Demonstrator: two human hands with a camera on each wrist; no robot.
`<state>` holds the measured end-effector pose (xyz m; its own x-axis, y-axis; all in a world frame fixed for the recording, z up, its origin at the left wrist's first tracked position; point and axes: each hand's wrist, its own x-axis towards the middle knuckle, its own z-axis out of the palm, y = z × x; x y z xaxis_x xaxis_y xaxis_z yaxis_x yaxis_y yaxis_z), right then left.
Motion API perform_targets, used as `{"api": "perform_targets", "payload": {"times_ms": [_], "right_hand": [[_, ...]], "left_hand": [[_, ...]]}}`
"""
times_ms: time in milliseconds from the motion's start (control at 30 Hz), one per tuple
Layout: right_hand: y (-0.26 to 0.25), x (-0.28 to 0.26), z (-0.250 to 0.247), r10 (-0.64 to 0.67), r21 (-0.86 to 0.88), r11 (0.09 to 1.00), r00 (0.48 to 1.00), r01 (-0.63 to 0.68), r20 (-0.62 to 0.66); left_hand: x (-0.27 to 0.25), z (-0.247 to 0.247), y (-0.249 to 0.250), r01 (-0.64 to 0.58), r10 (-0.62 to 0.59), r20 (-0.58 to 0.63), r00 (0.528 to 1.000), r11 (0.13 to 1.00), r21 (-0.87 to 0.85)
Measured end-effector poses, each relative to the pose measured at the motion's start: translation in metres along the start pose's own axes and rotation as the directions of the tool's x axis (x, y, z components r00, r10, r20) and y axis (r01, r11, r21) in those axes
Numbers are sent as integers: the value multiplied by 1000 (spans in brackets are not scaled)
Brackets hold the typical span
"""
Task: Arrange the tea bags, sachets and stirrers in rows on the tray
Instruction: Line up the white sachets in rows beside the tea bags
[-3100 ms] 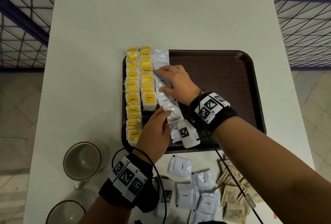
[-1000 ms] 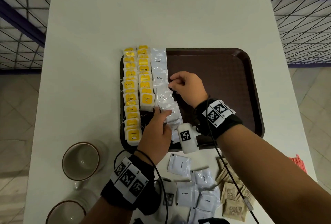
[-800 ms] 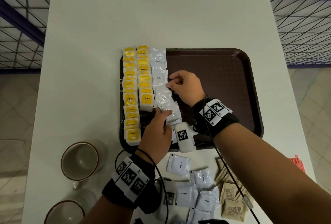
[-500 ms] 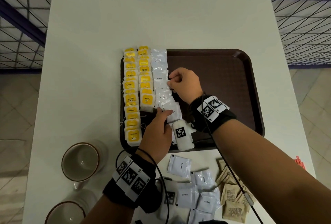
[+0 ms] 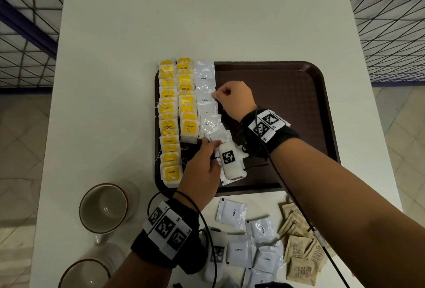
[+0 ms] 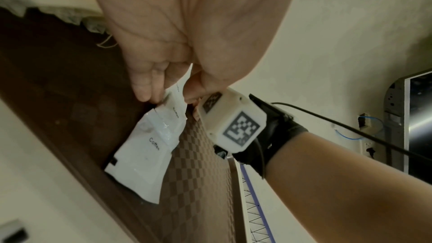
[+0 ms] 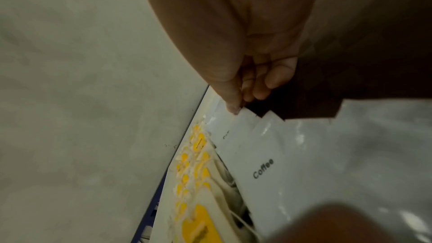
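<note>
Coffee sachets, row [image 5: 207, 103]: third column on the brown tray [image 5: 287, 94], overlapped like shingles, just beside two columns of yellow tea bags [image 5: 177, 108]; near end skewed.
Handling (judged): flat foil-paper packets, very light, glossy and likely slippery on each other; a nudge to one may shift its neighbours. Best taken by a free corner or edge, pinched, not pressed flat.
Tea bags: soft, limp, with loose strings that could snag.
Right hand [image 5: 232, 99]: fingers curled, thumb and forefinger nipping the right edge of a sachet midway up the row.
Left hand [image 5: 202, 170]: pinching the sachets at the near end of the row, thumb on one side, fingers [image 6: 145, 82] on the other.
Loose stock: more coffee sachets [image 5: 241, 237] and brown sachets [image 5: 299, 248] on the desk [image 5: 207, 23], near the tray's front edge.
Cups [image 5: 103, 207]: two, left of the loose stock.
Hidden: near end of the row lies under the left hand and a wrist camera; stirrers not made out; brown sachets' print unreadable; lower cup cut off.
</note>
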<state>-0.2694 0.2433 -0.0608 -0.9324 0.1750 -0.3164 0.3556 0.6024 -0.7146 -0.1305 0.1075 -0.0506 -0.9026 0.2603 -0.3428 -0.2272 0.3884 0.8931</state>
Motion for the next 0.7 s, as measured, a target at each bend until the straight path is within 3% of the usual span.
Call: {"api": "perform_targets", "payload": {"times_ms": [200, 433, 700], "right_hand": [[-3, 6, -2, 3, -48, 999, 999, -1, 43], [-1, -6, -15, 2, 15, 1000, 1000, -2, 20], [22, -50, -15, -49, 75, 996, 997, 44, 60]], "left_hand": [[0, -1, 2, 15, -14, 8, 1000, 999, -36], [-3, -7, 7, -14, 20, -54, 998, 993, 113], [-6, -6, 10, 86, -86, -8, 996, 996, -12]]}}
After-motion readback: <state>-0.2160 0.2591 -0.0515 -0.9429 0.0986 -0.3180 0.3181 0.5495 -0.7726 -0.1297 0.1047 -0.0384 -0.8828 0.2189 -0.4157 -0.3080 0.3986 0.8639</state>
